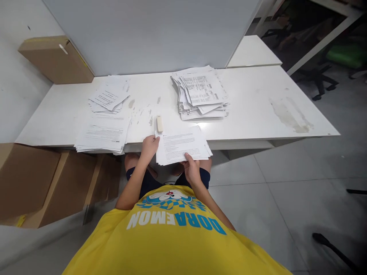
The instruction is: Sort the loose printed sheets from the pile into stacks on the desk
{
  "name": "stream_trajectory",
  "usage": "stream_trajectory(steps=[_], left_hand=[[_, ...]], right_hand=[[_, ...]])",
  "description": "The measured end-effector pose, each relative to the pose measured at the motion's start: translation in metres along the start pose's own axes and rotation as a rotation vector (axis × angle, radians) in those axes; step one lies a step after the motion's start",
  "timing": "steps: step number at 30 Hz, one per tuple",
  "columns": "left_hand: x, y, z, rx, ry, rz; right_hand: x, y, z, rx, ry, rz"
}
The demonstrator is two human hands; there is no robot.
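Holding a thin stack of printed sheets (180, 147) with both hands right now, half over the front edge of the white table (249, 118) and half hanging out past it. Pinching the left edge near the top corner with the left hand (150, 147), and gripping the near edge toward the right with the right hand (191, 170), thumb on top. Can't see the fingers underneath, tbh. Just past the top left corner of the stack, a small cream-coloured block (159, 124) on the table. Can't tell if touching the paper or not. Off to the left, a flatter pile of printed pages (101, 133), poking a bit over the front edge, with some smaller sheets (108, 99) lying crooked behind. Farther back, right of the block, a much thicker, messier paper pile (202, 93). Also a cardboard box (57, 63) at the far left corner.
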State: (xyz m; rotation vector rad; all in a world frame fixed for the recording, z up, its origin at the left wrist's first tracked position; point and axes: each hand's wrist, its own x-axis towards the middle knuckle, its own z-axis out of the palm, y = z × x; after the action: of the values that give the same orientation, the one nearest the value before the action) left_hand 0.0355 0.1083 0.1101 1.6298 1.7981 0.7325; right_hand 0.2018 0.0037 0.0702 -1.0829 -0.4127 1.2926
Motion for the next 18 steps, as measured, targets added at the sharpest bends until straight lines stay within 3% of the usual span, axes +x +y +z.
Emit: stream_trajectory(steps=[2, 6, 10, 12, 14, 16, 18], left_hand=[[0.002, 0.004, -0.003, 0.061, -0.027, 0.015], [0.001, 0.008, -0.002, 0.214, -0.013, 0.064], [-0.001, 0.008, -0.002, 0.248, 0.244, 0.117], [0.001, 0.008, -0.006, 0.181, 0.350, 0.218], [0.005, 0.006, -0.011, 0.116, 0.292, 0.415], [0.011, 0.001, -0.013, 0.085, 0.105, 0.610], [0.016, -0.006, -0.011, 0.075, -0.057, 0.701]], right_hand=[[0.003, -0.001, -0.001, 0.020, -0.062, 0.061], [0.009, 0.000, -0.006, 0.017, -0.011, 0.073], [0.012, 0.000, -0.012, 0.002, 0.003, 0.051], [0.012, -0.001, -0.013, 0.003, 0.004, 0.057], [0.010, -0.001, -0.014, 0.005, 0.002, 0.068], [0.008, -0.001, -0.013, 0.001, 0.005, 0.077], [0.006, 0.000, -0.013, -0.003, 0.011, 0.076]])
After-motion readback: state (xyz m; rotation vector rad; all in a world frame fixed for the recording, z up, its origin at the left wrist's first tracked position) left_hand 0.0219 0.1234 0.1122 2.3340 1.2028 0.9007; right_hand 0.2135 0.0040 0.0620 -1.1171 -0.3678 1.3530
